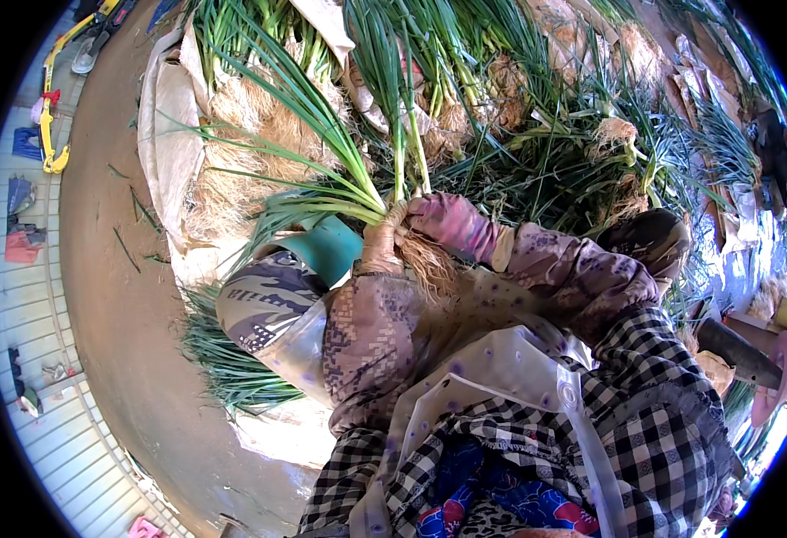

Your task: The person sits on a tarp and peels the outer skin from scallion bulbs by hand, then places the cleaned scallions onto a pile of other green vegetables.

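Note:
My left hand (380, 249) is closed round the lower stalks of several green onions (360, 179), whose long green leaves fan out to the far left. Beside it, touching the same plants, my right hand (452, 221) wears a pink, stained glove. Its fingers are curled round the white stalks, partly hidden. Brown stringy roots (429, 264) hang below both hands, over my clear spotted apron (501, 359). More upright green leaves rise just beyond the hands.
Rooted green onion bundles (268, 125) lie on a pale sheet (168, 143) at the far left. Loose leaves (519, 170) heap up ahead and to the right. Another bundle (241, 359) lies by my left knee (272, 296). Bare ground (107, 242) stretches left, with a yellow-framed object (48, 125).

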Available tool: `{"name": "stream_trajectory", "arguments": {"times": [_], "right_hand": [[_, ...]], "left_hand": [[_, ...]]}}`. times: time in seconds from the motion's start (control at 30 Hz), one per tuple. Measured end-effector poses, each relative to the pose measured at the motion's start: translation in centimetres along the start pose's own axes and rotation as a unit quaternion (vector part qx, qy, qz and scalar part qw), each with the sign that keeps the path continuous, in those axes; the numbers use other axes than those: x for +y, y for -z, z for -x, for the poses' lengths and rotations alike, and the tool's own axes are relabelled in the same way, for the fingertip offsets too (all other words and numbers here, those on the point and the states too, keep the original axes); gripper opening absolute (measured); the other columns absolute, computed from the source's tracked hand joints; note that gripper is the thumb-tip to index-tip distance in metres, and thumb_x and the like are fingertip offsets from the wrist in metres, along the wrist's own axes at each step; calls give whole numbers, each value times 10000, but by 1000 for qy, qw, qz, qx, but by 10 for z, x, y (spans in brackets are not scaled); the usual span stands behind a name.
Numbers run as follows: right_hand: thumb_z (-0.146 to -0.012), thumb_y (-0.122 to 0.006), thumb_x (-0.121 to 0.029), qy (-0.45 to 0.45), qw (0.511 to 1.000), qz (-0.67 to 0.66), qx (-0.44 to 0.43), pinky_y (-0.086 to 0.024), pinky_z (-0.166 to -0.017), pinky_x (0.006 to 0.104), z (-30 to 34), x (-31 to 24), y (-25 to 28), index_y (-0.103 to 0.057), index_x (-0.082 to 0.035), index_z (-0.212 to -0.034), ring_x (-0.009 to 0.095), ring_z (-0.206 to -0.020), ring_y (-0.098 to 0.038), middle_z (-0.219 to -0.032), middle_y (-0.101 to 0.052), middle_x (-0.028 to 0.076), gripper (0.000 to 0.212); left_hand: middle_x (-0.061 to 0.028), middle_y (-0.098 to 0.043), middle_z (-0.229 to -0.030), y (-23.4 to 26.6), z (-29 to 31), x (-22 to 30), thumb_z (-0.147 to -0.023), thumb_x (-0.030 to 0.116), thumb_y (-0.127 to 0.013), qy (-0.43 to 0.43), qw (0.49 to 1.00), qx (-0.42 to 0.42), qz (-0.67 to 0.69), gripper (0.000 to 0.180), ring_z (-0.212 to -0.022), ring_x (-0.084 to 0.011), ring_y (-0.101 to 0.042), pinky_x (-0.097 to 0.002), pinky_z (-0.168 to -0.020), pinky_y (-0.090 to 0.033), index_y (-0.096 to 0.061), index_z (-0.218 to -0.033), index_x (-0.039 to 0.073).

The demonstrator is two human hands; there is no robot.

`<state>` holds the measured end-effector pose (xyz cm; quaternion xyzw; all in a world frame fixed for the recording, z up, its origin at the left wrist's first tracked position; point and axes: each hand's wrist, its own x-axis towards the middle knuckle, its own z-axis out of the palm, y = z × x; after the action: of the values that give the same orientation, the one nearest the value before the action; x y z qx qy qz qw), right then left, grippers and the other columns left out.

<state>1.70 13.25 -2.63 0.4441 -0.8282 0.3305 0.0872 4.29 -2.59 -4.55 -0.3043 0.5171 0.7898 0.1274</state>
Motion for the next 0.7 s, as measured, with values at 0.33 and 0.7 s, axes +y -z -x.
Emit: {"name": "stream_trajectory", "arguments": {"times": [0.33,0.7], "right_hand": [[-749,-662,-285,-120,954,-272,40,-475,-674,273,-34,51,30,-643,-39,-909,158,-724,-605,-828,-637,53,295],[-760,-654,-280,-378,844,-368,94,-448,-620,309,-120,63,9,-568,19,-918,195,-684,-550,-797,-591,114,349]], "left_hand": [[-45,-580,-702,-31,37,39,-814,173,-601,70,964,-4,255,182,-497,-107,-514,-230,-420,-435,-597,-876,3],[-87,-601,-794,-33,38,13,-768,121,-653,-80,984,56,149,235,-623,-197,-591,-308,-504,-509,-570,-950,-3]]}}
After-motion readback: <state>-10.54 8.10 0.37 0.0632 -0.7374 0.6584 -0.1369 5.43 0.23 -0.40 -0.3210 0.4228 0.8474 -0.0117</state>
